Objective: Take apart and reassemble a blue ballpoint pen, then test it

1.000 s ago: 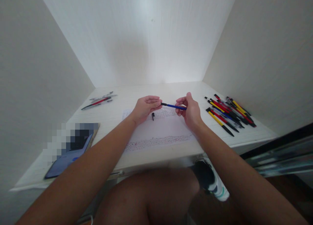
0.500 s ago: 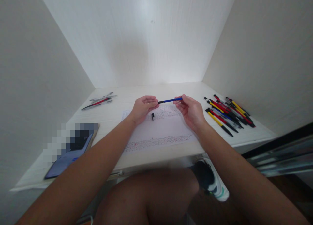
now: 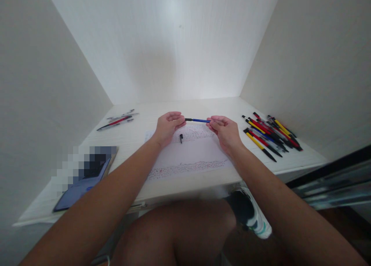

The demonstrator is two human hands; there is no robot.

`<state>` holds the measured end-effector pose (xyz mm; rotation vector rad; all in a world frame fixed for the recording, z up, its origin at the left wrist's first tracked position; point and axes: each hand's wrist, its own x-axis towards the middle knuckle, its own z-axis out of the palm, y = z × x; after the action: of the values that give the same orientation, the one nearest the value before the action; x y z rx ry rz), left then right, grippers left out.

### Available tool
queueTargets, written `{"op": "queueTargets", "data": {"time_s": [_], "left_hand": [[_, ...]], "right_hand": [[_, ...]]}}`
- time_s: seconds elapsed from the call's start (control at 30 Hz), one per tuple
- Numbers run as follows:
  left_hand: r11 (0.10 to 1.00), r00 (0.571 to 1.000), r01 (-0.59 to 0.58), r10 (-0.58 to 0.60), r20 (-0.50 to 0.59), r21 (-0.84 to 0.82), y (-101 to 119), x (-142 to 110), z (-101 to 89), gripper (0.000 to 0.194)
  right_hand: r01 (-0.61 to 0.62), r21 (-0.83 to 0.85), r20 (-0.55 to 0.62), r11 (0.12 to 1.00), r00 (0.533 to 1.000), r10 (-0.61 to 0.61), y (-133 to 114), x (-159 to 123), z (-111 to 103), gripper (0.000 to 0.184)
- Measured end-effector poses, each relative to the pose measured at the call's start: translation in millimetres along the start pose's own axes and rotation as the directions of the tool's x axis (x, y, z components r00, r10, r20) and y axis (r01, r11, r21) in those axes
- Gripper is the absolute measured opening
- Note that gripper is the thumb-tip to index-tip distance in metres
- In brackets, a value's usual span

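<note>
A thin blue pen [image 3: 198,120] with a black tip is held level between both hands above a sheet of paper [image 3: 189,150] covered in scribbles. My left hand [image 3: 168,127] pinches the black end, fingers curled. My right hand [image 3: 224,130] grips the other end with closed fingers. A small black pen part [image 3: 181,138] lies on the paper just below my left hand.
A pile of several red, yellow, blue and black pens [image 3: 269,133] lies at the right of the white desk [image 3: 136,136]. A few pens [image 3: 117,119] lie at the back left. A phone [image 3: 82,181] rests front left. Walls enclose three sides.
The pen has gone from tilted to level and a little higher. My right hand has turned palm-down and shifted slightly; my left hand keeps its grip on the black tip.
</note>
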<state>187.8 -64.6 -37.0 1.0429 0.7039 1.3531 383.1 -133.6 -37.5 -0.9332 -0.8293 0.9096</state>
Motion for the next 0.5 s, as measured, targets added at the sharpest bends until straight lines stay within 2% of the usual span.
{"op": "queueTargets", "data": {"time_s": [0.27, 0.37, 0.5], "left_hand": [[0.999, 1.000, 0.012, -0.013, -0.016, -0.038, 1.7, 1.5, -0.4, 0.025], [0.997, 0.999, 0.037, -0.037, 0.003, -0.071, 1.8, 0.5, -1.0, 0.022], [0.995, 0.996, 0.077, -0.074, 0.045, -0.071, 3.7, -3.1, -1.7, 0.025]], "right_hand": [[0.026, -0.016, 0.030, 1.000, 0.999, -0.025, -2.7, -1.2, 0.2, 0.030], [0.093, -0.054, 0.051, 0.994, 0.995, -0.090, -3.2, -1.6, 0.1, 0.035], [0.236, -0.134, 0.092, 0.963, 0.970, -0.225, -4.4, -4.0, 1.1, 0.029]]}}
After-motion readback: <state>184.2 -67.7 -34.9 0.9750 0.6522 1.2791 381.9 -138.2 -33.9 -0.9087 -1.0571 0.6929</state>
